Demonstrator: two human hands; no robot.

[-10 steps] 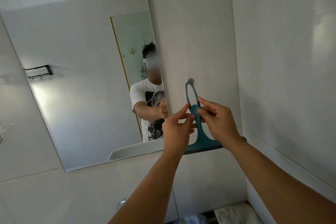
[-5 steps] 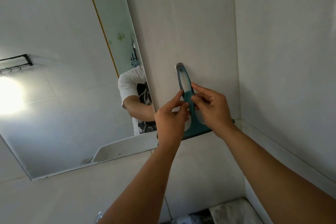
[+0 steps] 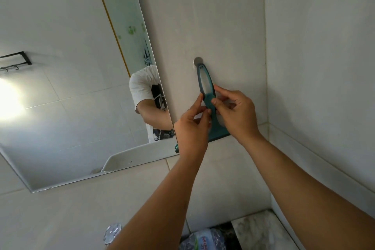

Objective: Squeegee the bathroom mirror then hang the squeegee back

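Squeegee [image 3: 207, 95] loop is now seating over the wall hook [image 3: 198, 61]; my left hand [image 3: 191, 128] and right hand [image 3: 236, 113] are both pinching its light, stiff handle.

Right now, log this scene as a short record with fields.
tool: teal squeegee, loop handle up, blade down
hook: round wall hook, top of the loop at it
left hand: fingertips pinch the handle's left edge
right hand: fingertips pinch the handle's right edge
mirror: left of the squeegee, on the tiled wall
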